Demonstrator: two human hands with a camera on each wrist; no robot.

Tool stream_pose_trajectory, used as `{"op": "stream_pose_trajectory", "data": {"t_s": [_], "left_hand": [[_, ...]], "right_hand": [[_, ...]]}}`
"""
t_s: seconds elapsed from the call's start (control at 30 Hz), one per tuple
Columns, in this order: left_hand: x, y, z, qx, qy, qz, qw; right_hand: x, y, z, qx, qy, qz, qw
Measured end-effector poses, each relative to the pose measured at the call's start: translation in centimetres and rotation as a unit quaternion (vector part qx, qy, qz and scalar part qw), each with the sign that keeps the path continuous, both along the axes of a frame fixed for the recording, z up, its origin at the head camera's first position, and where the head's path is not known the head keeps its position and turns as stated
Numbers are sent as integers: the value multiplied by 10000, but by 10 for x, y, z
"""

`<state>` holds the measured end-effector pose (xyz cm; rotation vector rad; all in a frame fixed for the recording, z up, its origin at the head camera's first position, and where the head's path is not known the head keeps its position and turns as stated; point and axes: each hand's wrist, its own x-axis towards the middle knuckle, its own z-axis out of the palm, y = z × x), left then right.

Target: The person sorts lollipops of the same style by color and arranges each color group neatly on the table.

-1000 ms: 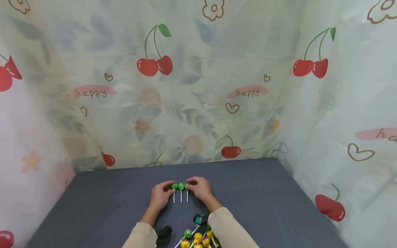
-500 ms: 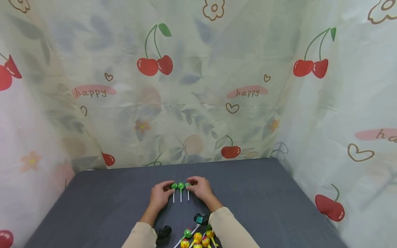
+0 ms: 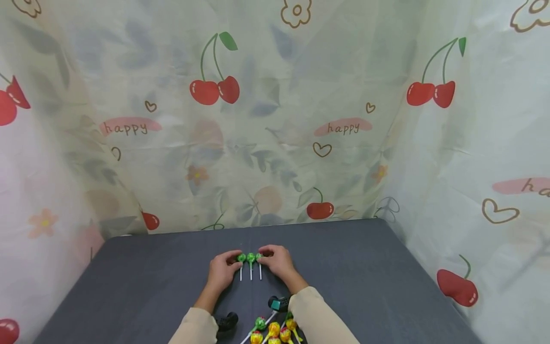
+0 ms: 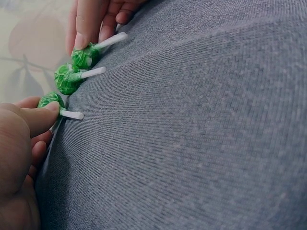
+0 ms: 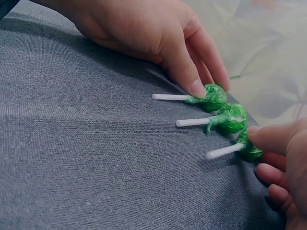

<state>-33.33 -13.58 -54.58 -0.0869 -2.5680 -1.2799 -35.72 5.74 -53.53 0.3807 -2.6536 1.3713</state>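
Note:
Three green-wrapped lollipops lie side by side on the dark grey cloth, their white sticks pointing toward the person. My left hand (image 3: pixel 221 272) pinches the head of the left lollipop (image 5: pixel 214 97) between thumb and fingers. At the other end of the row, my right hand (image 3: pixel 277 263) pinches the right lollipop (image 4: pixel 85 56) by its head. Between them the middle lollipop (image 3: pixel 251 258) is touched by neither hand, its head close to the other two. Fingertips partly cover both outer heads in the head view.
Nearer the person lies a pile of yellow lollipops (image 3: pixel 274 329) with a green lollipop (image 3: pixel 260 324) among them, between the forearms. Black wrist devices (image 3: pixel 227 322) sit at both wrists. A patterned curtain (image 3: pixel 258 119) stands behind the grey table (image 3: pixel 343 277).
The right lollipop shifts slightly right, then slightly back left, in my right hand. My left hand and the middle lollipop stay practically still.

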Motion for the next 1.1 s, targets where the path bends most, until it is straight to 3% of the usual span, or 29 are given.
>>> {"op": "stream_pose_trajectory", "data": {"t_s": [0.8, 1.1], "left_hand": [[1, 0, 1, -82, -9, 7, 10000], [2, 1, 2, -71, -13, 1, 10000]], "right_hand": [[-1, 1, -1, -42, -28, 52, 10000], [-2, 5, 1, -339, -127, 93, 9993]]}}
